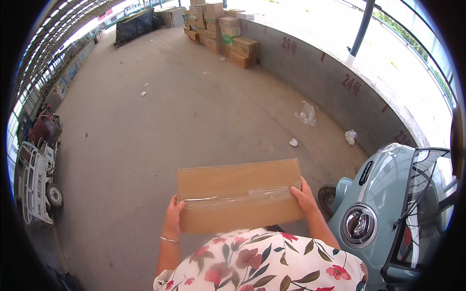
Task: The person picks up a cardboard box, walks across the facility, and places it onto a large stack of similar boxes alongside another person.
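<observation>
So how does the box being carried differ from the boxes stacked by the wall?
The carried box is single, held off the ground by the left hand and right hand; the stacked boxes are many, piled far off on the concrete. The carried box is plain; some stacked boxes show printing. Both are brown cardboard.

Head-height fisheye, downward over concrete floor (pixel 160 121)

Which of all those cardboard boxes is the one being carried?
The taped box, gripped at its ends by the left hand and right hand; the stacked boxes sit far off by the wall.
</observation>
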Motion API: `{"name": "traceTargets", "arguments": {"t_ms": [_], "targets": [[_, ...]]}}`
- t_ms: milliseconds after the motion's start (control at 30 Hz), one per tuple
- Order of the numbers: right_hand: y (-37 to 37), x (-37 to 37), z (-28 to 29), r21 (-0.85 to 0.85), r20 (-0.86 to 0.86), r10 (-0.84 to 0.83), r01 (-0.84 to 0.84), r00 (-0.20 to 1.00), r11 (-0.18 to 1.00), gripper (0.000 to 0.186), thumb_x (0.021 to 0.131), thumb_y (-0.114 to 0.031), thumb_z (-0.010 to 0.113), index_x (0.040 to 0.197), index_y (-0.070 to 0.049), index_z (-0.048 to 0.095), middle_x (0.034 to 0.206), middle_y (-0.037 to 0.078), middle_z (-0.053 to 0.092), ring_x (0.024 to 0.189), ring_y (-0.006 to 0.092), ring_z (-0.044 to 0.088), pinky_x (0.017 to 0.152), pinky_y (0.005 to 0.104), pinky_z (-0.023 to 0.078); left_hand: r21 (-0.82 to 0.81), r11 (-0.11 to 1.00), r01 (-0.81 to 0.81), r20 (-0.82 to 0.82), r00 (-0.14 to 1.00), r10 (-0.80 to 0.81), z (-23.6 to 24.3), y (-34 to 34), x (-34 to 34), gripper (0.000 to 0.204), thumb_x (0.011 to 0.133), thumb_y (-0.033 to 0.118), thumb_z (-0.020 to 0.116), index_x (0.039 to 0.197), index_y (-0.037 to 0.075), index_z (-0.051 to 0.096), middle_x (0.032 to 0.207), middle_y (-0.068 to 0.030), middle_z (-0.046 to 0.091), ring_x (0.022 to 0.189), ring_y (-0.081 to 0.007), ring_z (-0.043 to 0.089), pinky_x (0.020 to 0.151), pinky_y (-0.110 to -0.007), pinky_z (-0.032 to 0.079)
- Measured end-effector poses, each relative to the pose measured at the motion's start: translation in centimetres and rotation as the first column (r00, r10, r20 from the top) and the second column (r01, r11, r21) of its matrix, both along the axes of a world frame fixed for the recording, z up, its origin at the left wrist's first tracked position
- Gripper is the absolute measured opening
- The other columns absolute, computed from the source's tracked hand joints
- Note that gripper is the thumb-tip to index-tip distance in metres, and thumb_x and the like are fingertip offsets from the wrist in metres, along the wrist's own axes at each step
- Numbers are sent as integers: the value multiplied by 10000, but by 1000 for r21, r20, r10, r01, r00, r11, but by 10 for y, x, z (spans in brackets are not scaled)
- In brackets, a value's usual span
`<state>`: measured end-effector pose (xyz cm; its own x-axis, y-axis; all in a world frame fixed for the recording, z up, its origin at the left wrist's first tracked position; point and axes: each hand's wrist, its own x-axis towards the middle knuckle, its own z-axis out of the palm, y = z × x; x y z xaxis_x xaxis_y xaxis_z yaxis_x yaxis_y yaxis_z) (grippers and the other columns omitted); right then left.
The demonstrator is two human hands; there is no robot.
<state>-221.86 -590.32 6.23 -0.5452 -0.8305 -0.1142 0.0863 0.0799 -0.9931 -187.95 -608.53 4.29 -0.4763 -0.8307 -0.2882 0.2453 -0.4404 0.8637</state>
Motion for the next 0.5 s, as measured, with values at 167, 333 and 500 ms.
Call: {"name": "traceTargets", "arguments": {"t_ms": [167, 333, 500], "targets": [[-31, -1, -14, -31, 108, -31, 35, 994, 999, 549, 748, -42, 475, 1255, 11, 270, 1135, 96, 447, 1033, 157, 433, 874, 261, 342, 15, 1000, 11, 49, 999, -12, -8, -43, 0, 459, 786, 183, 507, 1165, -8, 333, 1088, -104, 473, 980, -181, 490, 830, -307, 415], [-83, -19, -17, 59, 111, -25, 19, 994, 998, 538, 752, -39, 474, 1252, 7, 280, 1137, 98, 447, 1029, 159, 437, 874, 264, 344, 40, 999, -15, 40, 999, 13, -16, -76, -11, 430, 791, 166, 485, 1158, -10, 342, 1082, -96, 479, 979, -173, 490, 829, -294, 412], [-161, -49, -28, 30, 95, 97, -100, 991, 995, 545, 754, -46, 481, 1255, 7, 275, 1143, 107, 444, 1032, 160, 437, 873, 269, 348, -9, 993, -116, 119, 986, 116, -8, -117, -25, 403, 798, 136, 446, 1158, -11, 342, 1078, -102, 484, 977, -178, 493, 827, -294, 414]]}}
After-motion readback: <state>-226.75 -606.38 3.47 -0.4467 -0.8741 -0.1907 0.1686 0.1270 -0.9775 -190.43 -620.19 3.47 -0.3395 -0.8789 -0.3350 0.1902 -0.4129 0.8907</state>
